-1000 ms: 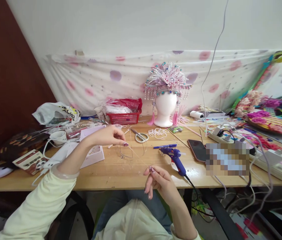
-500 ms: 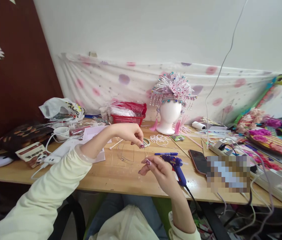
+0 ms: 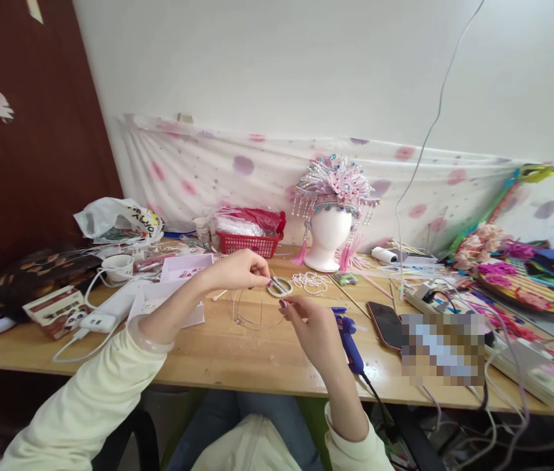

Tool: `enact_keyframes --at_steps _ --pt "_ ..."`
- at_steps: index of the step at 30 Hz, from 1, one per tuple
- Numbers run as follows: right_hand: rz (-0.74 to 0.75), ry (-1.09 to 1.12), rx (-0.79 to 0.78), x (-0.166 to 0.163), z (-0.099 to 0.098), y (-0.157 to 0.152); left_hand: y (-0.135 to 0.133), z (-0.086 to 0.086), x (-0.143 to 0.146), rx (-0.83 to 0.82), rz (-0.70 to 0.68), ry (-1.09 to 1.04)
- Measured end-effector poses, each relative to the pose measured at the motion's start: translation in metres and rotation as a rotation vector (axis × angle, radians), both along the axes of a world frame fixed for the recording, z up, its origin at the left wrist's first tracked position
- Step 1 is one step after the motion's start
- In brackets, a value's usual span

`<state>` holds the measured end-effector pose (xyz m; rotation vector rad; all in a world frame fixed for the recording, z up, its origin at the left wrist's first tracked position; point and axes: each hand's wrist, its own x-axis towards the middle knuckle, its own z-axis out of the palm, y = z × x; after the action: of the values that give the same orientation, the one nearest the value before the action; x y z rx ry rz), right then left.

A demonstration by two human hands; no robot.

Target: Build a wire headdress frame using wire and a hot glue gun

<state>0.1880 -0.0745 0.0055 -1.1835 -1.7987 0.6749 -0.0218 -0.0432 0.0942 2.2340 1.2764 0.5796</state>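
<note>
My left hand [image 3: 247, 268] hangs above the middle of the desk, its fingertips pinched on a thin wire [image 3: 261, 307]. The wire is fine and partly lost against the wood; thin curved loops of it show below the hand. My right hand [image 3: 310, 322] is a little nearer and to the right, thumb and forefinger pinched together. What those fingers hold is too fine to make out. Scissors [image 3: 282, 288] with pale handles lie just behind the gap between my hands. To the right of my right hand rests a blue glue gun [image 3: 350, 343], with a blue pen [image 3: 338, 309] beside it.
A white mannequin head [image 3: 329, 239] wears a pink beaded headdress [image 3: 338, 183]. Bead strings [image 3: 310, 282] lie before it. A red basket [image 3: 248, 245] stands behind my left hand, boxes of small beads [image 3: 186, 267] left of it. A phone [image 3: 385, 325] and power strip [image 3: 433, 307] are on the right.
My left hand has shifted slightly left, uncovering more of the scissors. My right hand has risen slightly and its fingers have drawn closer together. The view has tilted a little upward.
</note>
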Motion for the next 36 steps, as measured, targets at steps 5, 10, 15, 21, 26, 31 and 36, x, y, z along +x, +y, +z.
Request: enact_keyframes --at_steps 5,10,15,21,26,31,36 --pt "-0.127 -0.085 0.09 -0.008 0.012 0.001 -0.006 -0.003 0.005 0.01 0.057 -0.083" --pt "-0.176 -0.107 0.122 -0.009 0.011 -0.003 -0.015 -0.004 0.008 0.012 0.138 -0.2" --pt "-0.208 -0.102 0.124 -0.006 0.009 -0.005 -0.019 -0.015 0.014 -0.07 0.183 -0.331" --pt "-0.195 -0.11 0.11 -0.006 0.014 -0.001 -0.022 -0.025 0.023 -0.126 0.195 -0.501" --pt "-0.166 -0.099 0.089 -0.005 0.018 -0.002 -0.027 -0.022 0.015 -0.29 0.13 -0.713" --pt "-0.185 -0.076 0.085 -0.003 0.02 -0.005 -0.029 -0.038 0.004 -0.532 0.034 -0.978" --pt "-0.17 -0.042 0.076 -0.001 0.022 -0.007 -0.032 -0.053 0.002 -0.762 -0.086 -1.099"
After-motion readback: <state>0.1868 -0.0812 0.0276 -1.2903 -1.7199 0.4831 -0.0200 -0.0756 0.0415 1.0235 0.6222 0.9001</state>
